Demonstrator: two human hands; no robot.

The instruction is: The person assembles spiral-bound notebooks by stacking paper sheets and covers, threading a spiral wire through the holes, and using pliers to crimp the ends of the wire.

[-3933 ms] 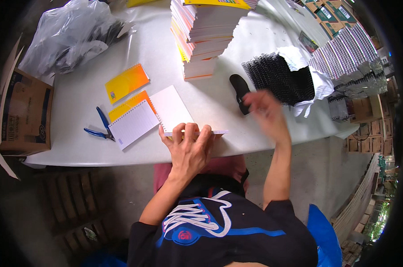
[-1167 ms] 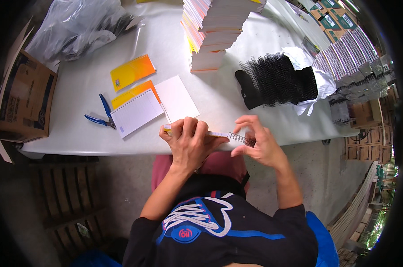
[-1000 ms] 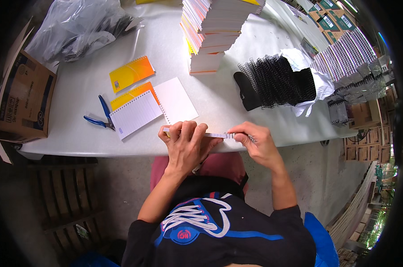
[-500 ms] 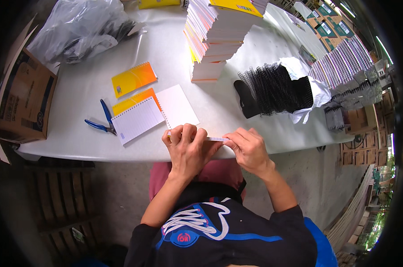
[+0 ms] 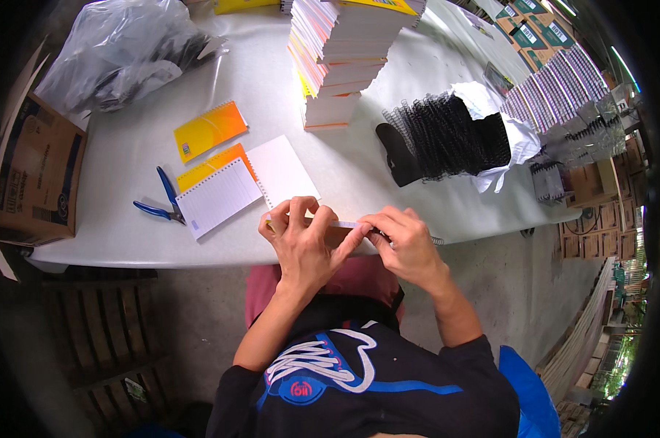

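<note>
The right hand [image 5: 403, 244], curled wide a second ago, now pinches narrowly on a springy wire coil [image 5: 437, 240], apparently bringing it against the right end of the notebook [image 5: 348, 225]. The left hand's [image 5: 304, 237] grip holds this flat paper block at the smooth white tabletop's [image 5: 359, 160] near edge.

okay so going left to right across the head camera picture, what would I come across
Cardboard box, blue-handled pliers, lined white pad, left hand, right hand, stacked spiral-bound notebooks.
</note>
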